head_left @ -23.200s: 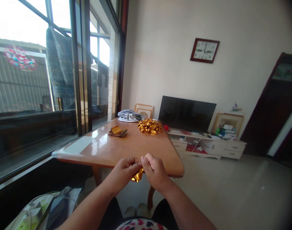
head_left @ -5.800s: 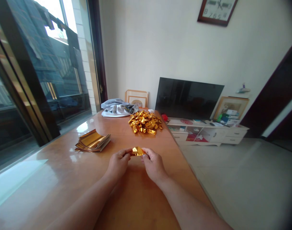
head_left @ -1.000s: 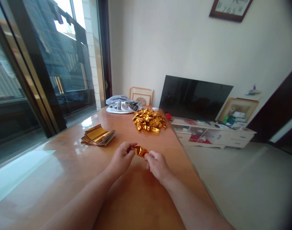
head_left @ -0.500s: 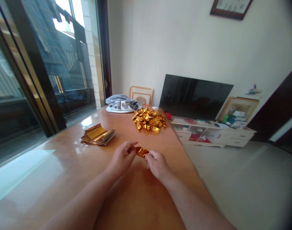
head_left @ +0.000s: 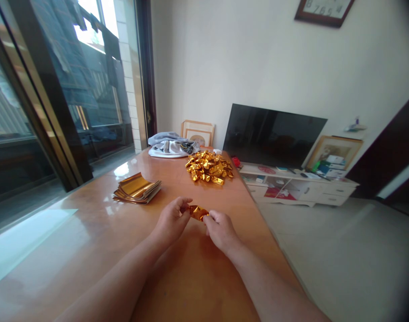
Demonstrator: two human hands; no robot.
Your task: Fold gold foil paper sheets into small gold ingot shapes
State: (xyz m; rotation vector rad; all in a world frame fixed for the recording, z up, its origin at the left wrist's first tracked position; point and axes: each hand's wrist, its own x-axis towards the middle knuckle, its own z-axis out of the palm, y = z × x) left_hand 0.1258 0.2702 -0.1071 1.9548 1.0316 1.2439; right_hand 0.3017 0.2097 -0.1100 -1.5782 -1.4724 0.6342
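Observation:
Between my hands is a small folded piece of shiny gold foil paper [head_left: 198, 213], held just above the table. My left hand [head_left: 173, 220] pinches its left end between thumb and fingers. At the other end, my right hand [head_left: 222, 228] grips it with the thumb on top. The fingertips cover both ends of the piece. Farther off lies a heap of folded gold foil pieces [head_left: 209, 167]. A stack of flat gold foil sheets [head_left: 137, 188], slightly curled, rests left of my hands.
The glossy wooden table [head_left: 191, 277] carries a bundle of grey and white cloth [head_left: 172, 145] at its far end. A pale sheet [head_left: 26, 241] lies at the left. Beyond the right edge stand a television [head_left: 274, 136] and a white cabinet [head_left: 312, 190].
Both hands stay in nearly the same place on the foil piece. Its glints have shifted slightly; the heap and the stack look the same.

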